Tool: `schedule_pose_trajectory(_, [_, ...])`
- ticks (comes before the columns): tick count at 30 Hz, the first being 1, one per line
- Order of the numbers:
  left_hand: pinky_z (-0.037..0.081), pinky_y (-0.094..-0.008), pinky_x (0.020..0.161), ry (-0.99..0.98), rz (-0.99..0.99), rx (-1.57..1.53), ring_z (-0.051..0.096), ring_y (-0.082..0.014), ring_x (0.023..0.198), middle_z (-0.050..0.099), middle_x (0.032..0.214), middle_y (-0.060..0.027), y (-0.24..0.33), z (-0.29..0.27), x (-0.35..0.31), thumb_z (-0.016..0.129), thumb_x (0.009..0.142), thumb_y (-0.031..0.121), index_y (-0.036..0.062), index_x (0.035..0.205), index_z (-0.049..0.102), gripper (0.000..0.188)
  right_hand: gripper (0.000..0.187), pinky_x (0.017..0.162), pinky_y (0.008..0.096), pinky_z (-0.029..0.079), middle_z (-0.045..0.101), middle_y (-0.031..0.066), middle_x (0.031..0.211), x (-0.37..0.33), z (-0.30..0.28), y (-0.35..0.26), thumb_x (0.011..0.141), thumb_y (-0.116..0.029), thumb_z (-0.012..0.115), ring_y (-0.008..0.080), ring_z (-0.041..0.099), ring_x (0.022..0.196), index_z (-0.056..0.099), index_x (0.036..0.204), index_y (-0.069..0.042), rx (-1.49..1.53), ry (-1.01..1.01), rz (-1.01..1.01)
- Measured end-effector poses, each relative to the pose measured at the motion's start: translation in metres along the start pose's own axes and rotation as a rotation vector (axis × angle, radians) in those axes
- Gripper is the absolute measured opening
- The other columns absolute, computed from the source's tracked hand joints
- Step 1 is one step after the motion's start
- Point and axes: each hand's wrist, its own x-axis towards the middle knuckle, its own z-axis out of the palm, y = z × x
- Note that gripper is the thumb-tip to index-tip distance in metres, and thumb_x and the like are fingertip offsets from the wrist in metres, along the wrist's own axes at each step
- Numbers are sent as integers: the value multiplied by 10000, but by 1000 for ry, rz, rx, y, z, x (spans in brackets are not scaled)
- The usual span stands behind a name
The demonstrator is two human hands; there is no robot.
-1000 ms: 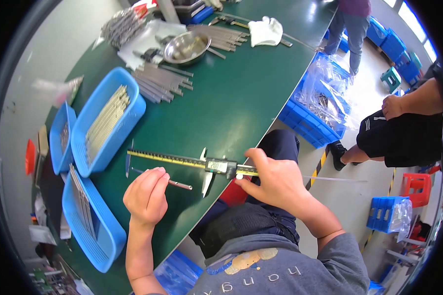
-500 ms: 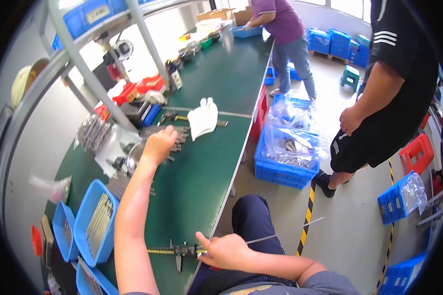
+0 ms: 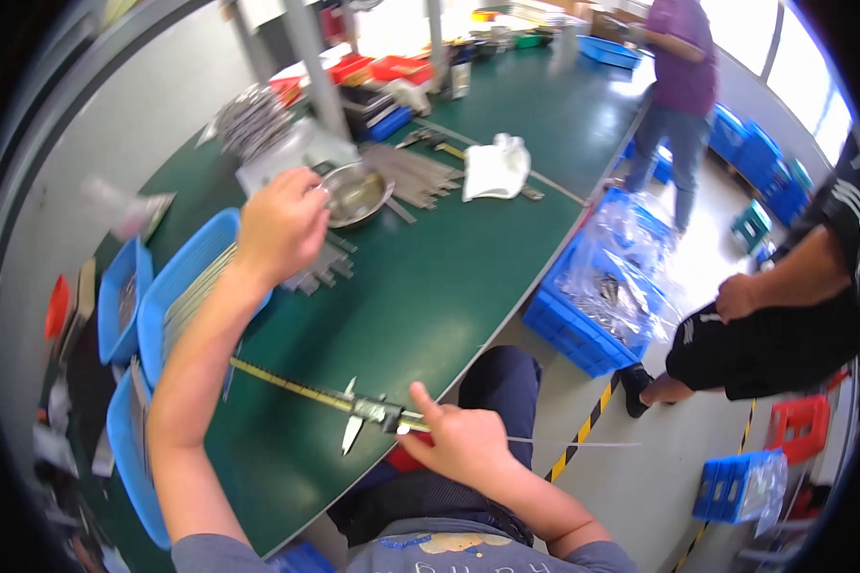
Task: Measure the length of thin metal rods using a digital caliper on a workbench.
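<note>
My left hand reaches far over the green table, fingers curled, just above a loose pile of short grey metal rods and beside a round metal bowl. Whether it holds a rod is hidden by the back of the hand. My right hand grips the near end of a long steel caliper with a yellow scale, lying along the table's front edge. A thin rod sticks out to the right from that hand.
Blue trays of rods sit at the left, one more at the near left. A white glove lies further back by more rods. A blue crate with plastic bags stands on the floor; two people stand at the right.
My head has tilted, shifting the view. My left arm stays stretched out to the rod pile by the bowl; a second ago it was near the caliper. My right hand stays on the caliper.
</note>
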Motion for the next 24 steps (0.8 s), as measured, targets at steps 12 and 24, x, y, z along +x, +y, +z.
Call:
schedule_pose_trajectory(12, [503,-333,687,-109,-1150,184,634,-231,797,615,799,-78,43,-198,-316,684,717,69,48,812,615,119,611,465,333,420,551,103,571,-2,-18,13,693,-212,762,243,523,453,573,1246,-32,9,80,-67])
schedule_pose_trajectory(24, [507,-309,656,-104,-1128,92,630,-237,719,623,831,-92,43,-202,-323,673,766,7,2,866,659,101,599,481,321,425,572,110,591,-3,-15,5,695,-219,764,236,527,467,580,1242,-59,-2,62,-24])
